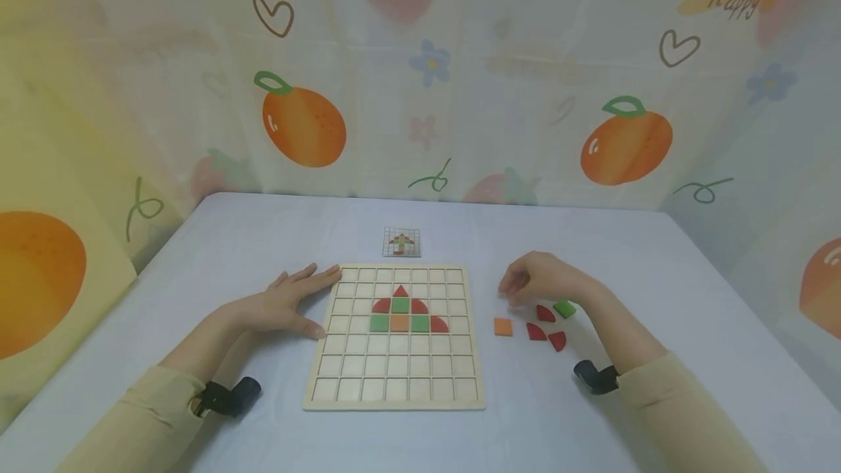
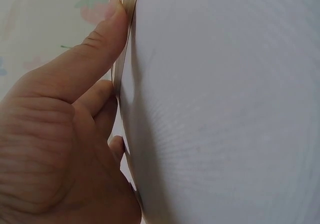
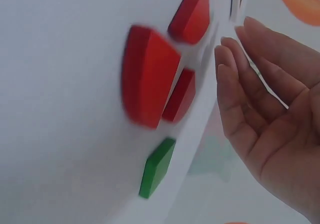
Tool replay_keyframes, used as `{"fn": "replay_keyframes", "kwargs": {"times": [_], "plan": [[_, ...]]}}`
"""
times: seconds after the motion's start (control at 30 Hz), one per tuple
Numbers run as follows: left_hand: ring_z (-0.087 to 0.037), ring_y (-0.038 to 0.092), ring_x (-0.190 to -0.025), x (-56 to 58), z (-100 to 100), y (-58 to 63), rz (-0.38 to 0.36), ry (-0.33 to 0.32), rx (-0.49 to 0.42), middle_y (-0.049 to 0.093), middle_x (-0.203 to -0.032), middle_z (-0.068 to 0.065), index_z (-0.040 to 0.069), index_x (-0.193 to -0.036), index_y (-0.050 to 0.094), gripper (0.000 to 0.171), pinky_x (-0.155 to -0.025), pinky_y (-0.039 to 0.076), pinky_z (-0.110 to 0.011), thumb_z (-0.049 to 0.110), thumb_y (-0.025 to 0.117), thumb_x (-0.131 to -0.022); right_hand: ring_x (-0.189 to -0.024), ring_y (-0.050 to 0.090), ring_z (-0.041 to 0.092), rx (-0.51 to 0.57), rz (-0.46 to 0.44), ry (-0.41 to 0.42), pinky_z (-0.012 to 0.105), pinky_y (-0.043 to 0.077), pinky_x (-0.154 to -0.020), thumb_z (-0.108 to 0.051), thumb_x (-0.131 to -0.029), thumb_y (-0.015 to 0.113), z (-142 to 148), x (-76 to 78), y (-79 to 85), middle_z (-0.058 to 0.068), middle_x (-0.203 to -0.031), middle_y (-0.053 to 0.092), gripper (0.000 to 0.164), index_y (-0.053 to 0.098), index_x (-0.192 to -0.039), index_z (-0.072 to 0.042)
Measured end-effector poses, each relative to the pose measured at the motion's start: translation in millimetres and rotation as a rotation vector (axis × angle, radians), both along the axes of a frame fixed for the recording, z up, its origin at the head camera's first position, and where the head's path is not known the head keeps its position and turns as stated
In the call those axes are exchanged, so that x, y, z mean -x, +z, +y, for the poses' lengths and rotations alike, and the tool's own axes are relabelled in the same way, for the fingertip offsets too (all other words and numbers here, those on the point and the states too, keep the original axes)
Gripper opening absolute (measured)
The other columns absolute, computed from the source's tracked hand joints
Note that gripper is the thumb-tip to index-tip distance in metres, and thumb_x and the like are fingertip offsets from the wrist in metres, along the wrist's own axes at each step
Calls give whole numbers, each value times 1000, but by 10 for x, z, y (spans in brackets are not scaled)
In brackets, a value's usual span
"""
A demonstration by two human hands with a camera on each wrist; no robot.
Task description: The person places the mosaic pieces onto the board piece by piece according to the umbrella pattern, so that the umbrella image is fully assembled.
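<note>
My left hand (image 1: 279,306) has its fingers spread, with fingertips and thumb at the left edge of a wooden grid board (image 1: 394,406). In the left wrist view the thumb (image 2: 107,34) lies along the board's side. On the grid sit a red triangle (image 1: 401,291), three green squares (image 1: 400,305), an orange square (image 1: 398,323) and three red quarter-circle pieces (image 1: 439,325). Right of the board, my right hand (image 1: 542,277) hovers with loosely bent fingers, nothing visible between them. Below it lie three loose red quarter-circles (image 1: 536,331) and a green piece (image 3: 157,168).
A loose orange square (image 1: 503,326) lies close to the board's right side. Behind the board is a small pattern card (image 1: 401,241) with a coloured figure on a grid. A white cloth covers the table (image 1: 256,228); a fruit-print curtain (image 1: 368,137) hangs behind it.
</note>
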State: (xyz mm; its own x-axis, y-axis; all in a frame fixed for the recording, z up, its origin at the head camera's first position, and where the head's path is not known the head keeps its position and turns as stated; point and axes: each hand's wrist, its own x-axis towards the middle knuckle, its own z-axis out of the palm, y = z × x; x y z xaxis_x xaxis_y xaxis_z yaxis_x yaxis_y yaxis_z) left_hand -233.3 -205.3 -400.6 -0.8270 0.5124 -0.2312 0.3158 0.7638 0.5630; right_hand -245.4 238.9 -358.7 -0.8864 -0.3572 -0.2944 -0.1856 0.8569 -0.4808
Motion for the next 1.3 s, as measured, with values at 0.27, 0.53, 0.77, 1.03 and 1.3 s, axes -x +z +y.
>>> {"fn": "replay_keyframes", "kwargs": {"times": [0.27,0.53,0.77,1.03,1.3], "plan": [[-47,1,-153,-4,-2,10,-4,-1,-8,20,-167,-9,20,-158,24,106,-118,-9,-71,49,80,-74,-80,61,15,-31,-49,-48,29,57,-74,-18,-81,79,233,-52,11,0,-88,71,17,73,-96,-15],[-47,0,-154,-17,1,32,-12,1,-11,19,-167,-10,19,-158,24,106,-118,-9,-71,49,80,-74,-78,57,16,-76,-57,-77,27,50,-68,-22,-78,82,368,-123,32,2,-83,65,20,71,-91,-13],[-47,0,-153,-19,-2,35,-18,4,-11,19,-167,-10,19,-158,24,106,-118,-9,-71,49,80,-73,-78,55,17,-120,-46,-103,26,49,-67,-24,-76,84,375,-157,9,2,-80,63,19,72,-86,-14],[-47,1,-153,-13,-2,25,-7,-5,-8,20,-167,-9,20,-158,24,106,-118,-9,-71,50,80,-74,-75,55,16,-125,-33,-89,26,50,-66,-21,-77,83,342,-174,4,2,-78,62,19,69,-84,-12],[-47,1,-153,-8,1,31,-7,-13,-9,20,-167,-8,19,-158,24,106,-118,-9,-71,50,80,-74,-71,55,16,-64,-34,-81,25,51,-65,-17,-79,81,350,-178,6,3,-77,63,17,67,-85,-11]]}}
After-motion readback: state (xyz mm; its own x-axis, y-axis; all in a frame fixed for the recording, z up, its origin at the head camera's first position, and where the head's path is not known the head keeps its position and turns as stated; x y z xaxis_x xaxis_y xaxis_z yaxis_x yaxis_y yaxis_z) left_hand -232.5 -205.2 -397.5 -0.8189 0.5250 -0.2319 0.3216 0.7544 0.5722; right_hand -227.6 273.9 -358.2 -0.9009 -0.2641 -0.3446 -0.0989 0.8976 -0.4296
